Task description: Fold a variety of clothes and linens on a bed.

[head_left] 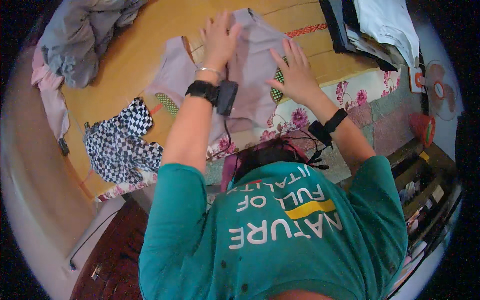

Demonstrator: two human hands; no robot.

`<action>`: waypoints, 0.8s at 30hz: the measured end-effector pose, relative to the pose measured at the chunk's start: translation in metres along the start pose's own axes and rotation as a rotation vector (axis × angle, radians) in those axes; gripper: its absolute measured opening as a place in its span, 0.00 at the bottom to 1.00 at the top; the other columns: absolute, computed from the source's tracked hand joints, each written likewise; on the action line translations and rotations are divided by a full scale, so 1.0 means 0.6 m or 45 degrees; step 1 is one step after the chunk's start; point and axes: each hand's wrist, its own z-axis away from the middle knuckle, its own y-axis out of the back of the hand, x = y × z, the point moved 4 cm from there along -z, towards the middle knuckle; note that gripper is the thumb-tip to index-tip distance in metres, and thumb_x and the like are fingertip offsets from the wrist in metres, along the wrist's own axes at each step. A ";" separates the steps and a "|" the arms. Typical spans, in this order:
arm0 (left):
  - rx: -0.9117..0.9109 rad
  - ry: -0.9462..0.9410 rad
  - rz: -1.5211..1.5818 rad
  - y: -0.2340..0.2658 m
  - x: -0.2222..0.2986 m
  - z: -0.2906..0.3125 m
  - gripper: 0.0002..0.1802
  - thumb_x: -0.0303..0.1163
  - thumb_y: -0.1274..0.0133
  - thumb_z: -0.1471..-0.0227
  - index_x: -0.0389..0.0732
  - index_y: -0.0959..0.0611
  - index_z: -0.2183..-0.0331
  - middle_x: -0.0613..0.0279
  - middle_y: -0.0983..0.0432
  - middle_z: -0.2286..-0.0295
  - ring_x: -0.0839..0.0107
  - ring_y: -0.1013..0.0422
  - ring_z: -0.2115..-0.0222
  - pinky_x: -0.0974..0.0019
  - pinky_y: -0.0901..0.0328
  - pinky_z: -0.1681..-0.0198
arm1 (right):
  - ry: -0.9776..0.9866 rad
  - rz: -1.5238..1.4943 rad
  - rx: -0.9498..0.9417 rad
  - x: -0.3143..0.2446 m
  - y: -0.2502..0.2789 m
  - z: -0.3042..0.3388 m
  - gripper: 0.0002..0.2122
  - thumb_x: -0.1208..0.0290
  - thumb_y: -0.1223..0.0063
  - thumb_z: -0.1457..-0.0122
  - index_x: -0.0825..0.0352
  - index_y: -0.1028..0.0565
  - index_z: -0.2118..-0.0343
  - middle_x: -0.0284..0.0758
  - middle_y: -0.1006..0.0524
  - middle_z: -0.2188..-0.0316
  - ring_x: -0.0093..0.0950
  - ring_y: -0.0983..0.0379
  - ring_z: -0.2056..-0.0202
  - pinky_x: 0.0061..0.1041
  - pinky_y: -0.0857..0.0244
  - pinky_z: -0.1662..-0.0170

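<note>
A pale mauve sleeveless garment (247, 75) lies spread over the yellow surface in front of me, its lower part reaching onto a floral cloth. My left hand (220, 45) is laid over its upper middle, fingers stretched out. Along the garment's right edge rests my right hand (298, 74), fingers spread and thumb apart. Green dotted fabric (278, 82) shows beside that hand, and a similar green patch peeks out on the left. Neither hand grips anything. Black straps with small devices circle both wrists.
A black-and-white checkered garment (122, 142) lies crumpled at left. Grey clothing (82, 40) and a pink garment (50, 85) are heaped at far left. Folded white clothing (387, 25) and dark clothing lie at far right, near a fan (440, 91). Dark shelves (425, 175) stand at right.
</note>
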 end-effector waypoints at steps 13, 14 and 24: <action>0.010 0.695 0.309 0.216 -0.306 0.237 0.25 0.41 0.41 0.58 0.34 0.23 0.60 0.48 0.24 0.66 0.60 0.27 0.67 0.64 0.34 0.62 | 0.367 -0.442 -0.344 -0.202 0.031 0.003 0.16 0.71 0.47 0.55 0.65 0.31 0.60 0.41 0.31 0.59 0.40 0.38 0.52 0.35 0.42 0.51; 0.033 0.684 0.474 0.214 -0.292 0.237 0.25 0.43 0.41 0.58 0.34 0.22 0.61 0.51 0.24 0.68 0.64 0.28 0.69 0.66 0.34 0.64 | 0.366 -0.434 -0.341 -0.222 0.022 0.002 0.16 0.71 0.47 0.55 0.65 0.31 0.60 0.41 0.31 0.59 0.40 0.38 0.52 0.35 0.42 0.51; 0.022 0.945 0.937 0.197 -0.312 0.250 0.15 0.32 0.40 0.60 0.34 0.21 0.69 0.60 0.26 0.80 0.74 0.32 0.78 0.70 0.37 0.72 | 0.599 -0.330 -0.361 -0.262 -0.049 0.004 0.09 0.70 0.49 0.56 0.64 0.29 0.71 0.37 0.30 0.69 0.37 0.33 0.62 0.35 0.38 0.60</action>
